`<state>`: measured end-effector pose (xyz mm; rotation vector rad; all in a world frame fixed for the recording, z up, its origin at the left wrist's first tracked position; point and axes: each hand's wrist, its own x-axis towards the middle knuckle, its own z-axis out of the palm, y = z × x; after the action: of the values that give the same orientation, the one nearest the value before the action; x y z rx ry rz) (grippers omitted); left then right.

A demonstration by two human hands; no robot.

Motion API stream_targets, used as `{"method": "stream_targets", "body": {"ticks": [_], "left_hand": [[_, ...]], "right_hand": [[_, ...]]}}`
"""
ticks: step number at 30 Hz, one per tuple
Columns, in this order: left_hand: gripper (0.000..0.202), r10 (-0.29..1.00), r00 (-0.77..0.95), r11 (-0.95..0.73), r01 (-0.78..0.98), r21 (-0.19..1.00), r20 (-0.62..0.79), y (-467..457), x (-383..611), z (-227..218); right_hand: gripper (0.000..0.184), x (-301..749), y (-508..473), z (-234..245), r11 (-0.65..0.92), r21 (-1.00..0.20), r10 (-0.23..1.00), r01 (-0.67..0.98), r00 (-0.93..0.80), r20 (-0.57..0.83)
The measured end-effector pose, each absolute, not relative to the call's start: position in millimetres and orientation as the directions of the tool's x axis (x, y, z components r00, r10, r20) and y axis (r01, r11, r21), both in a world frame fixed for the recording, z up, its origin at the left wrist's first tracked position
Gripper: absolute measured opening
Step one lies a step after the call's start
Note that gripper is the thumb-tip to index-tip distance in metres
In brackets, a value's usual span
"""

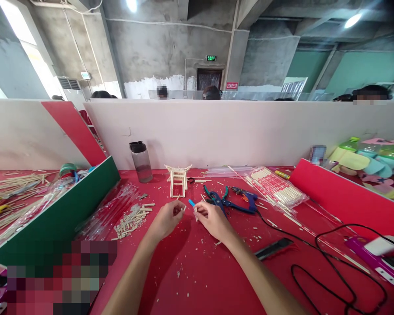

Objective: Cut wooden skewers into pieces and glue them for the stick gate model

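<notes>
My left hand (167,219) is closed in a pinch above the red table. A pale bit shows at its fingertips, too small to make out. Just to the right, my right hand (214,218) pinches a short wooden stick (196,213), held roughly upright. The two hands are apart. A small blue object (191,203) lies by the right fingertips. Beyond the hands stands a little frame built of wooden sticks (178,181), with a ladder-like front. Cutting pliers with blue and green handles (219,199) and a blue glue gun (248,201) lie beyond my right hand.
Cut stick pieces (131,222) lie heaped at left near clear plastic wrappers (110,210). A dark bottle (141,162) stands behind. Bundled sticks (276,186), a black utility knife (274,248), a looping cable (318,238) and a purple power strip (377,262) are at right. Green (59,210) and red (348,197) dividers flank the table.
</notes>
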<state>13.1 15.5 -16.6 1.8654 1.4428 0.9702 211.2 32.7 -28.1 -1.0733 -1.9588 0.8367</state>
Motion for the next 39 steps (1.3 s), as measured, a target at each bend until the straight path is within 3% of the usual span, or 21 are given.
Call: {"method": "stream_targets", "body": {"ticks": [6, 12, 20, 28, 39], "left_hand": [[0.018, 0.943, 0.230, -0.318, 0.398, 0.861, 0.242, 13.4, 26.8, -16.4], [0.016, 0.949, 0.234, -0.294, 0.402, 0.867, 0.213, 14.9, 25.1, -23.1], [0.018, 0.919, 0.275, -0.380, 0.441, 0.813, 0.281, 14.0, 22.7, -23.8], [0.029, 0.852, 0.394, -0.522, 0.580, 0.626, 0.345, 6.9, 19.9, -14.7], [0.029, 0.836, 0.397, -0.548, 0.569, 0.613, 0.379, 11.2, 17.1, -20.6]], "right_hand": [[0.014, 201.5, 30.3, -35.1, 0.435, -0.850, 0.863, 0.296, -0.407, 0.300], [0.018, 197.6, 29.8, -40.3, 0.422, -0.853, 0.871, 0.307, -0.396, 0.289], [0.023, 195.8, 29.1, -40.9, 0.463, -0.820, 0.856, 0.336, -0.408, 0.316], [0.035, 198.2, 26.8, -33.4, 0.488, -0.767, 0.860, 0.416, -0.380, 0.341], [0.043, 194.8, 26.2, -39.5, 0.480, -0.788, 0.853, 0.385, -0.413, 0.318]]}}
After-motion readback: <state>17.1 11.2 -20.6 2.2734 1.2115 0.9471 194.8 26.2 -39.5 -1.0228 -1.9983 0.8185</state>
